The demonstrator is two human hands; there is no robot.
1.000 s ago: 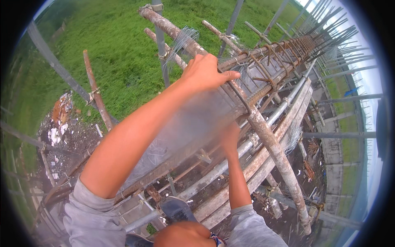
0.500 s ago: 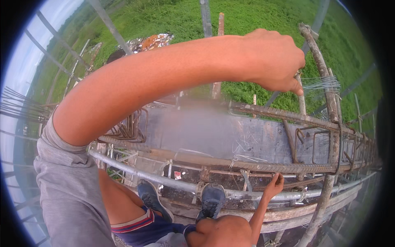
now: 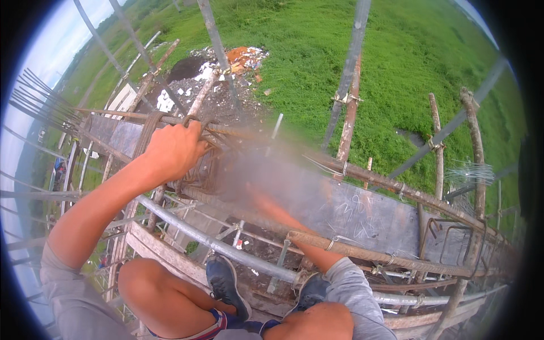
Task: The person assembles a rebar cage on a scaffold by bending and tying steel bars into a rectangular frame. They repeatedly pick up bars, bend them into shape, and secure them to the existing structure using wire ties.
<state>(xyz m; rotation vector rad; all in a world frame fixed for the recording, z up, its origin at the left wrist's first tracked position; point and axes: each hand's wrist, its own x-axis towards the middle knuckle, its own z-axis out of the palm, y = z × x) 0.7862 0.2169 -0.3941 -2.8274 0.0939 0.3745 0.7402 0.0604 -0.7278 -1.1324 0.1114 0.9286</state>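
Observation:
My left hand (image 3: pixel 177 148) has its fingers curled over a bundle of rusty rebar stirrups (image 3: pixel 147 133), at the left part of a long beam form. My right hand (image 3: pixel 254 195) reaches in from the lower right toward the same stirrups. A hazy smear over the middle of the picture hides its fingers and whatever they touch. Two long ribbed steel bars, a far one (image 3: pixel 391 182) and a near one (image 3: pixel 374 254), run along the form. Between them lies a dark, flat panel (image 3: pixel 351 212) with chalk-like marks. Short tie wires (image 3: pixel 330 242) loop on the near bar.
Below me a grey scaffold pipe (image 3: pixel 226 247) and wooden planks (image 3: pixel 161 258) run along the form, with gaps down to the ground. Several upright poles (image 3: pixel 347 85) stand beyond. More stirrups (image 3: pixel 453 235) and a wire bundle (image 3: pixel 469 173) are at the right. Grass spreads far below.
My left hand has come back from the far right and now grips the stirrups at the left. My right hand has moved from the lower right into the middle. The view has shifted leftward.

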